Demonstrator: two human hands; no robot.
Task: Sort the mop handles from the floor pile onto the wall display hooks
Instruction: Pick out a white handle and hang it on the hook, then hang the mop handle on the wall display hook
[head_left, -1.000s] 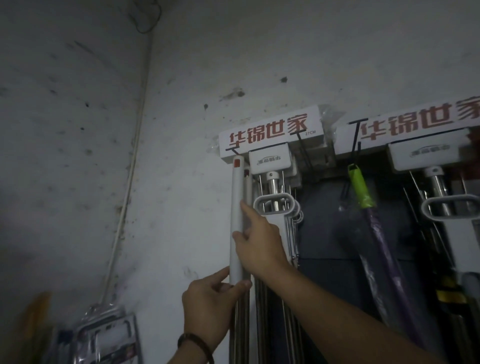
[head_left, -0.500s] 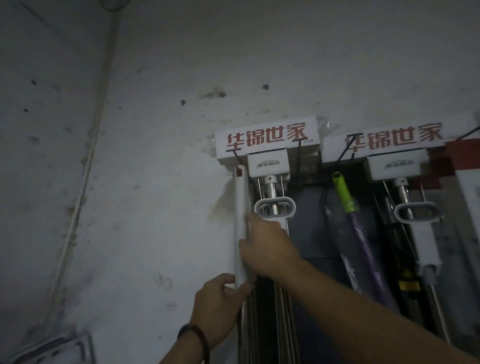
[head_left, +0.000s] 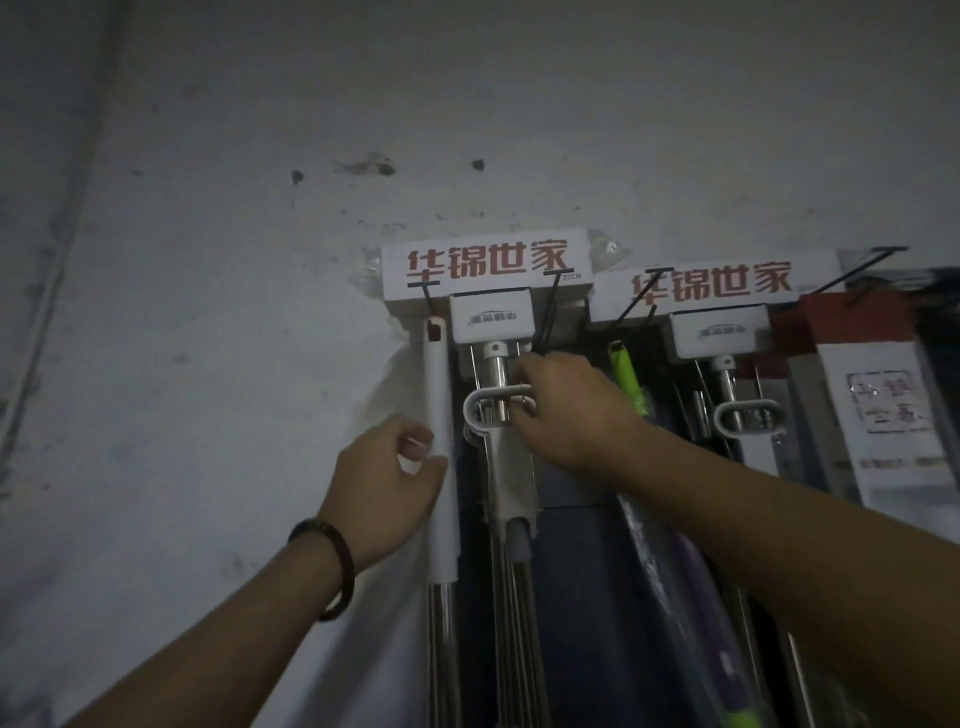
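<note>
- Where the stained grey wall (head_left: 218, 312) runs left of the display, it is bare plaster, and that is the open side next to the work.
- Two white signs with red characters cap the display: one sign (head_left: 485, 265) above the hands, a second sign (head_left: 711, 286) to its right and slightly lower.
- The white mop handle (head_left: 436, 395) stands upright at the display's left edge. Its long axis is vertical, and its red-marked top points up under the first sign.
- Right of it the space is crowded: metal rods (head_left: 511, 623) hang close together, and a green-capped purple handle (head_left: 626, 374) slants down to the right.
- The right hand (head_left: 566, 410) reaches into the rods at the right end of a white loop grip (head_left: 483, 410), fingers bent. Whether it pinches anything I cannot tell.
- The left hand (head_left: 387, 493) grips the white mop handle at mid-height from the wall side, fingers curled against it.
- A black wire hook (head_left: 428, 301) sits right at the handle's top end; whether the handle hangs from it is unclear.
- A dark bracelet (head_left: 332, 566) circles the left wrist.
</note>
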